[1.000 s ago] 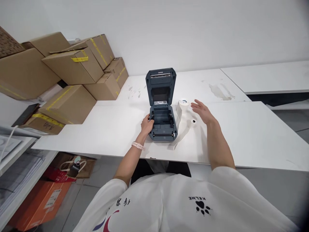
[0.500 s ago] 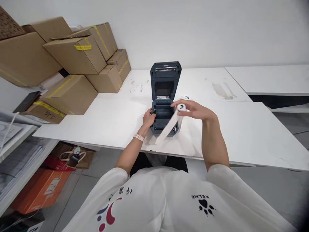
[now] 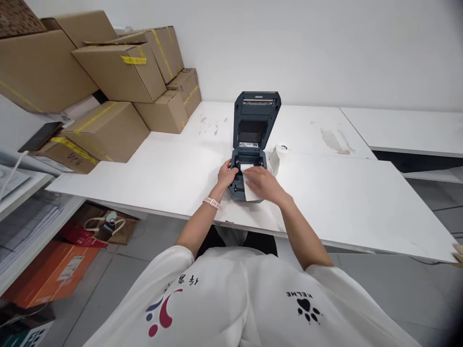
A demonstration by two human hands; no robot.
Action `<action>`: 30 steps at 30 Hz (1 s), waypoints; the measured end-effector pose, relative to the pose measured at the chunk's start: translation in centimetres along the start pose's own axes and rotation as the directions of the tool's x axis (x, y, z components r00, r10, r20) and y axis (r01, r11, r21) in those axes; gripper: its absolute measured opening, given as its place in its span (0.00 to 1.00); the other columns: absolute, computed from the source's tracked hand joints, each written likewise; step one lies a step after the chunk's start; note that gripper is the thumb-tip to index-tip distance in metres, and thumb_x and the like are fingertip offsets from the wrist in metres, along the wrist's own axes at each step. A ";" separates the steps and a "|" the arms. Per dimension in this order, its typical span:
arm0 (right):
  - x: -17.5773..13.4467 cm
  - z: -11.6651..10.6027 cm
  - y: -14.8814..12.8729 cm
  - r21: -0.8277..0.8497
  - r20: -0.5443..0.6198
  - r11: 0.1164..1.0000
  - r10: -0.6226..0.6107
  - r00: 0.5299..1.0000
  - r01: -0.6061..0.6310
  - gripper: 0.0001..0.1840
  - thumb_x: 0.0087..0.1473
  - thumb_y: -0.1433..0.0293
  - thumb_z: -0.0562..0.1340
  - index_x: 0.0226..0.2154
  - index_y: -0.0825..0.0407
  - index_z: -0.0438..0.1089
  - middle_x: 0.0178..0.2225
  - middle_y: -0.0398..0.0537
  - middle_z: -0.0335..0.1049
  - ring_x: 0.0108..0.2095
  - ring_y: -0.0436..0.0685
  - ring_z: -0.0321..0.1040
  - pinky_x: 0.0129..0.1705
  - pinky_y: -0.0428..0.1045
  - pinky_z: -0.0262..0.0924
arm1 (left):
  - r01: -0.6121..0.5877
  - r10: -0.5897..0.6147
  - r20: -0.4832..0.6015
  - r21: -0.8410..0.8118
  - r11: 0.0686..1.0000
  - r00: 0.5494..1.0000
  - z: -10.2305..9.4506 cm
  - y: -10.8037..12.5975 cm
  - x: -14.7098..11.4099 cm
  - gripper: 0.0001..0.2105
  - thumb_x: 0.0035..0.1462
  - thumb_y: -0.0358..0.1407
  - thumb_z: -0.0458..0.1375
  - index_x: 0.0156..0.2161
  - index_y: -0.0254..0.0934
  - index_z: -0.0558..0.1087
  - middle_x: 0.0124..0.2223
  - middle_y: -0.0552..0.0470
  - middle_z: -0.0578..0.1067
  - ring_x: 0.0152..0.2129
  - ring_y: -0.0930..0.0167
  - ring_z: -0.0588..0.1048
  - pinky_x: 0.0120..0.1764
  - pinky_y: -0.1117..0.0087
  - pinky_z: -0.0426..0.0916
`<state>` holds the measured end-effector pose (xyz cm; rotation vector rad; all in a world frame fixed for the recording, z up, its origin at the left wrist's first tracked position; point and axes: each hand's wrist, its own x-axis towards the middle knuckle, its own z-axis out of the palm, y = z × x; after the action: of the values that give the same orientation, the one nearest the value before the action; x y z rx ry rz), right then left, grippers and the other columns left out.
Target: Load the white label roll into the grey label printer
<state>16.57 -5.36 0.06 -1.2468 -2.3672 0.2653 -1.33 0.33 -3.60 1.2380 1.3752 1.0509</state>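
A dark grey label printer (image 3: pixel 256 112) stands on the white table with its lid raised. My left hand (image 3: pixel 226 175) grips the printer's left edge, the thumb over the inside rim. White label paper (image 3: pixel 251 194) lies in the open bay, its loose strip running toward the front. Over this paper and the printer's right side is my right hand (image 3: pixel 265 184), fingers stretched out and touching the strip. It hides part of the roll and the bay.
Behind the printer's right side lies another piece of white paper, curled like a loose roll (image 3: pixel 278 156). Cardboard boxes (image 3: pixel 119 72) are stacked at the left on the white table (image 3: pixel 347 202). A dark phone-like slab (image 3: pixel 40 137) rests on a lower box. A wall closes off the back.
My right hand has moved left and down, bringing the paper roll from above the printer's right side into its bay. My left hand stays at the left edge. The view has shifted slightly.
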 end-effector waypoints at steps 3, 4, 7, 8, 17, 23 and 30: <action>-3.4 1.3 -1.6 0.051 -0.092 0.998 -0.035 0.995 0.039 0.19 0.66 0.69 0.54 0.55 0.55 0.73 0.59 0.58 0.71 0.61 0.65 0.67 0.62 0.63 0.63 | 0.016 -0.007 0.058 -0.148 0.989 0.998 0.3 0.1 -0.1 0.32 0.46 0.33 0.62 0.60 0.36 0.67 0.57 0.42 0.75 0.46 0.62 0.76 0.47 0.63 0.71; -4.2 1.7 -2.1 0.053 -0.116 0.998 -0.027 0.993 0.034 0.20 0.68 0.68 0.53 0.56 0.55 0.72 0.61 0.57 0.70 0.63 0.64 0.66 0.63 0.63 0.62 | 0.018 -0.003 0.079 -0.186 0.982 0.997 0.3 0.1 0.0 0.33 0.47 0.34 0.63 0.61 0.36 0.66 0.59 0.41 0.74 0.48 0.62 0.76 0.48 0.63 0.70; -5.2 2.8 -3.0 0.023 -0.166 1.000 0.001 0.986 0.003 0.21 0.69 0.68 0.51 0.59 0.55 0.70 0.63 0.54 0.68 0.65 0.62 0.63 0.66 0.63 0.58 | 0.017 0.011 0.117 -0.234 0.972 0.993 0.4 -0.2 0.4 0.35 0.47 0.39 0.66 0.61 0.38 0.65 0.62 0.42 0.71 0.53 0.61 0.74 0.52 0.61 0.69; -5.3 3.0 -3.2 0.007 -0.171 1.000 0.008 0.985 -0.007 0.21 0.70 0.68 0.51 0.59 0.54 0.69 0.63 0.53 0.68 0.65 0.62 0.63 0.66 0.63 0.59 | 0.017 0.012 0.123 -0.238 0.971 0.992 0.4 -0.4 0.5 0.36 0.46 0.40 0.67 0.62 0.39 0.65 0.62 0.42 0.71 0.53 0.61 0.73 0.53 0.61 0.69; -5.0 3.5 -5.0 -0.076 -0.204 0.996 0.034 0.978 -0.051 0.20 0.69 0.70 0.51 0.58 0.56 0.69 0.62 0.54 0.69 0.64 0.64 0.64 0.64 0.63 0.59 | 0.006 0.021 0.118 -0.222 0.975 0.993 0.3 0.0 0.3 0.33 0.46 0.36 0.65 0.60 0.36 0.66 0.56 0.43 0.75 0.44 0.65 0.75 0.45 0.65 0.70; -4.6 3.4 -5.4 -0.071 -0.194 0.995 0.048 0.980 -0.063 0.19 0.68 0.68 0.53 0.55 0.55 0.71 0.60 0.57 0.70 0.60 0.67 0.65 0.56 0.62 0.65 | 0.008 0.019 0.128 -0.205 0.979 0.992 0.4 0.9 -0.1 0.30 0.44 0.32 0.62 0.56 0.36 0.69 0.50 0.46 0.77 0.36 0.70 0.74 0.39 0.68 0.69; -4.7 3.2 -5.3 -0.018 -0.189 0.998 0.060 0.980 -0.064 0.20 0.69 0.63 0.53 0.55 0.54 0.70 0.60 0.58 0.70 0.61 0.67 0.64 0.57 0.62 0.64 | -0.026 0.056 0.138 -0.215 0.976 0.989 0.4 0.8 -0.2 0.30 0.42 0.31 0.60 0.55 0.36 0.68 0.49 0.47 0.76 0.35 0.70 0.73 0.38 0.69 0.69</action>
<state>13.51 -12.15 -2.17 -1.2979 -2.1792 0.1324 -0.80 0.21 -2.83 1.1634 1.1007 1.0856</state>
